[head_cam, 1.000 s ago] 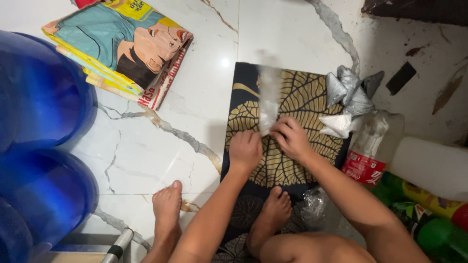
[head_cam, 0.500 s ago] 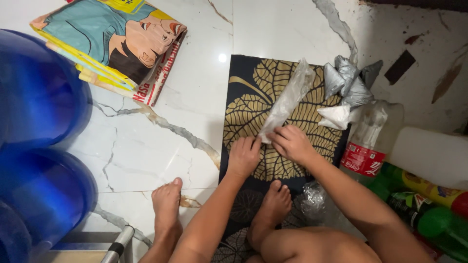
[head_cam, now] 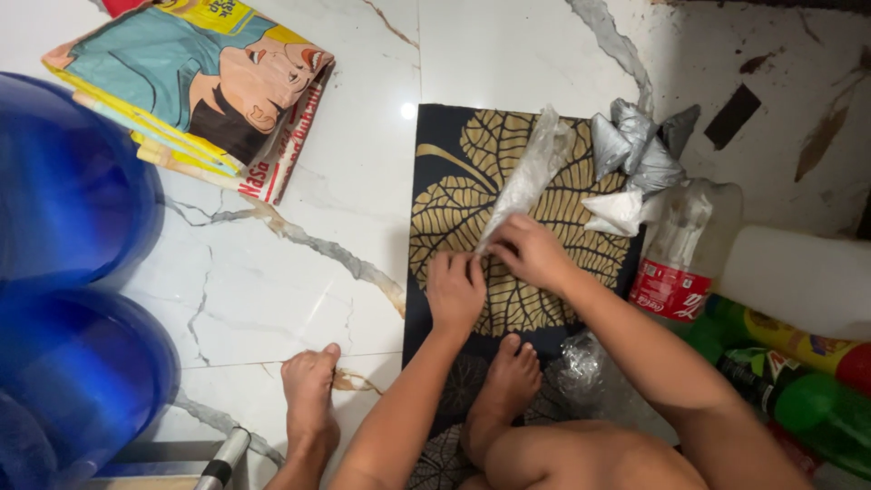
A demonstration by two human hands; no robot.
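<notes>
Head view, floor-level work on a black mat w/ gold leaf print (head_cam: 454,204). A clear plastic bag (head_cam: 529,172) is pinched at its lower end between left hand (head_cam: 455,287) and right hand (head_cam: 529,251); both hands are closed on the bag's corner, fingertips nearly touching. The bag is stretched up and away from the hands, its far end lying on the mat.

Risks (judged): the thin film is likely to slip from the pinch if tension is uneven, or to tear at the corner if pulled too hard. The crumpled grey and white bags (head_cam: 635,163), just beyond the right hand, could be snagged or dragged by the bag's far end. The clear bottle w/ red label (head_cam: 682,249), close to the right forearm, could be knocked over by an elbow swing.

Counts: hands, 2; bare feet, 2, near the wrists; bag held, 1; crumpled clear plastic (head_cam: 585,367) under the right forearm, 1; blue water jugs (head_cam: 77,181), 2, well left of the left hand; printed paper stack (head_cam: 195,86), 1; green bottles at far right, approx. 2, partly cut off.
</notes>
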